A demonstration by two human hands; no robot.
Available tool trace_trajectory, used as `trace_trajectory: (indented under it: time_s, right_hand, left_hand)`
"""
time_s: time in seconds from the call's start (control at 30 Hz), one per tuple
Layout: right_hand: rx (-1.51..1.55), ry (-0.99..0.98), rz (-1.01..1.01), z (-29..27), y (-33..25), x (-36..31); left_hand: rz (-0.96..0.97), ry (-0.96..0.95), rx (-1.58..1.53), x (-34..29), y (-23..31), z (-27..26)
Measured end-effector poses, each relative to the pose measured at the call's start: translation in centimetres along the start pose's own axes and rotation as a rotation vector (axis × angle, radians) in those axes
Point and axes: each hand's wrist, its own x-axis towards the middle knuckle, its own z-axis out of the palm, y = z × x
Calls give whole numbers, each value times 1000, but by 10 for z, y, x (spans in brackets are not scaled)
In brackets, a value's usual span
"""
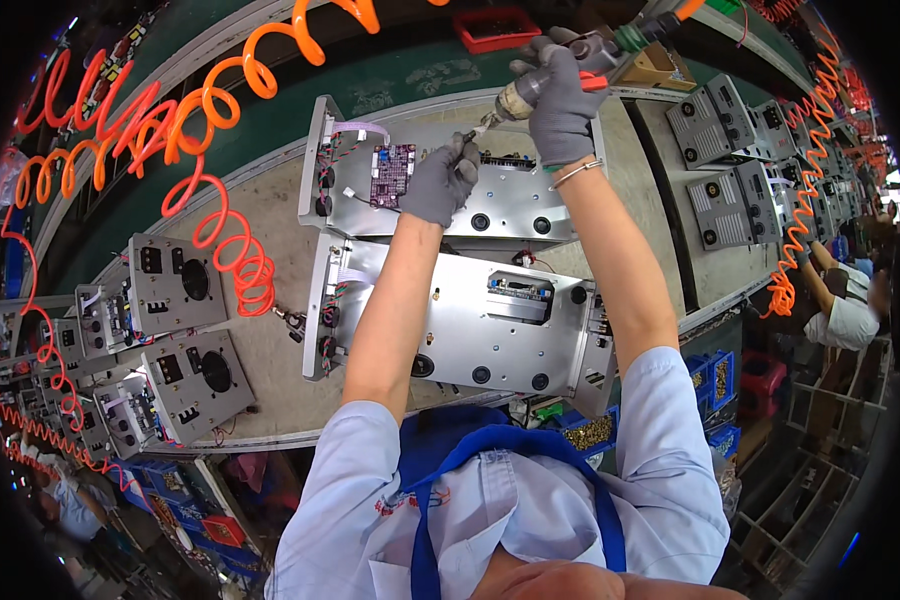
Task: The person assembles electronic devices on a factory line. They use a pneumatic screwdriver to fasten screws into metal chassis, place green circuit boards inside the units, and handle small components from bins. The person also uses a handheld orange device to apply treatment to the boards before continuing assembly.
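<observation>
A power driver (520,98) is grasped in the gloved right hand (570,110), its long axis slanted from upper right down to the left, so that its tip is pointed at the gloved left hand (440,182). The left fingertips are bent in just beside that tip; whether anything is pinched there cannot be told. Beneath both hands the farther metal case (510,205) is laid lengthwise from left to right, its circuit board (393,175) being nearer the left hand.
</observation>
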Motion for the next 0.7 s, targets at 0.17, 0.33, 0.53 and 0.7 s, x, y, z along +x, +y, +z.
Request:
trace_trajectory:
  time_s: [0.17, 0.33, 0.53, 0.7]
  right_hand:
    - [32, -114, -32, 14, 29, -2]
    - [-65, -185, -30, 24, 58, -1]
    - [-267, -218, -140, 18, 63, 10]
    - [-259, -199, -144, 13, 65, 16]
  left_hand:
    - [-48, 79, -83, 29, 12, -5]
    - [-44, 239, -169, 41, 14, 14]
    - [53, 94, 19, 12, -5, 12]
    - [29, -67, 19, -31, -21, 2]
